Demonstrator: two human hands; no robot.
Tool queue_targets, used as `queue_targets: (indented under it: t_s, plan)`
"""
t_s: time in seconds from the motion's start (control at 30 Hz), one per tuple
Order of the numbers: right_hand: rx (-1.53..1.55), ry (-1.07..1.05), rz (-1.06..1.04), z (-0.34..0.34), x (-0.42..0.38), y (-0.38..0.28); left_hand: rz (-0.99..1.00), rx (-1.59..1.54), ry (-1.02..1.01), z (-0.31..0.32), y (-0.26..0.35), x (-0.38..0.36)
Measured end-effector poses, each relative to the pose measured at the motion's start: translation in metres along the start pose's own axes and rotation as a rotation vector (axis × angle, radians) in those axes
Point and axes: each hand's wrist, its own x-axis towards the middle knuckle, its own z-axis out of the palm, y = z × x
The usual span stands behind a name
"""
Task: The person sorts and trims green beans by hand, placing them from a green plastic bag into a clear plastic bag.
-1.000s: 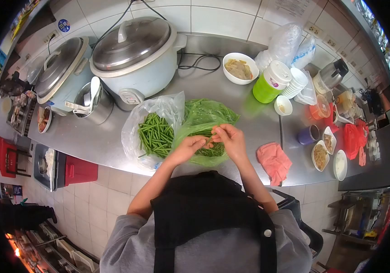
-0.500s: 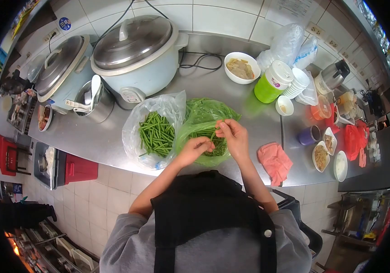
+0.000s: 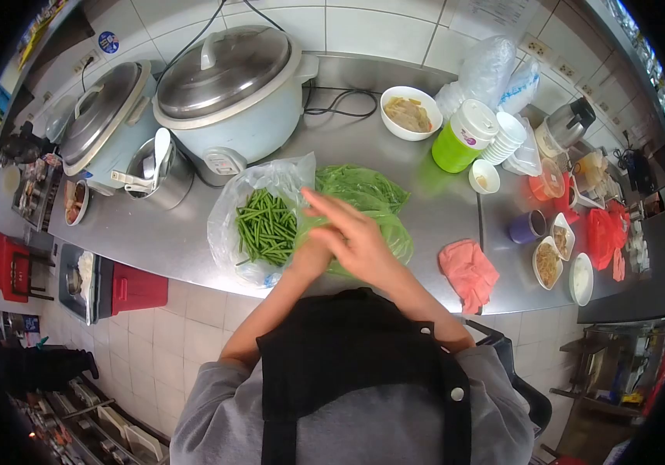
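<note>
Cut green beans (image 3: 266,226) fill a clear plastic bag (image 3: 224,208) on the steel counter. Touching its right side is a green plastic bag (image 3: 360,188), whose contents are mostly covered by my hands and the film. My right hand (image 3: 352,236) crosses over my left, its fingers stretched up and left toward the clear bag's edge, with nothing visible held. Beneath it, my left hand (image 3: 311,256) is largely hidden over the green bag's left side; its fingers do not show.
Rice cookers (image 3: 224,74) and a metal pot (image 3: 163,174) stand at the left. Behind is a bowl of food (image 3: 410,114). To the right are a green jar (image 3: 464,138), a pink cloth (image 3: 468,275), a purple cup (image 3: 528,226) and small bowls (image 3: 547,263).
My right hand has swung left across my left hand, its fingers now extended. My left hand has shifted slightly left and become covered. The green bag's opening has sagged over its contents.
</note>
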Motion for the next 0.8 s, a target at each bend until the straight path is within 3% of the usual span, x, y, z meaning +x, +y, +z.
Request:
queue_targets:
  t_s: [0.07, 0.1, 0.17, 0.2, 0.23, 0.3, 0.37, 0.5, 0.67, 0.8]
  plan:
    - [-0.177, -0.376, 0.076, -0.001, -0.002, 0.018, -0.068, 0.039, -0.034, 0.01, -0.024, -0.006]
    - [-0.175, -0.376, 0.067, -0.004, -0.004, 0.027, -0.141, 0.072, -0.065, 0.012, -0.033, -0.006]
    - [-0.749, -0.905, 0.368, -0.009, -0.019, 0.046, -0.136, -0.015, -0.036, -0.001, -0.021, 0.001]
    - [-0.746, -0.908, 0.372, -0.006, -0.037, 0.067, -0.127, -0.105, -0.018, -0.005, -0.014, 0.001]
    - [-0.824, -0.783, 0.347, -0.002, -0.059, 0.094, -0.126, -0.107, -0.022, -0.007, -0.011, 0.0]
    - [-0.91, -0.65, 0.319, -0.002, -0.09, 0.13, 0.094, 0.141, -0.02, -0.008, -0.008, 0.005]
    - [-0.91, -0.555, 0.211, -0.007, -0.107, 0.147, 0.07, 0.185, -0.103, -0.006, -0.013, 0.005]
    - [-0.967, -0.634, 0.319, -0.033, -0.089, 0.102, -0.04, 0.162, -0.283, -0.016, 0.001, 0.004]
    - [-0.946, -0.483, 0.378, -0.057, -0.082, 0.089, 0.005, 0.172, -0.269, -0.012, 0.007, 0.013]
    - [-0.993, -0.525, 0.477, -0.063, -0.073, 0.082, 0.022, 0.164, -0.246, -0.012, 0.016, 0.015]
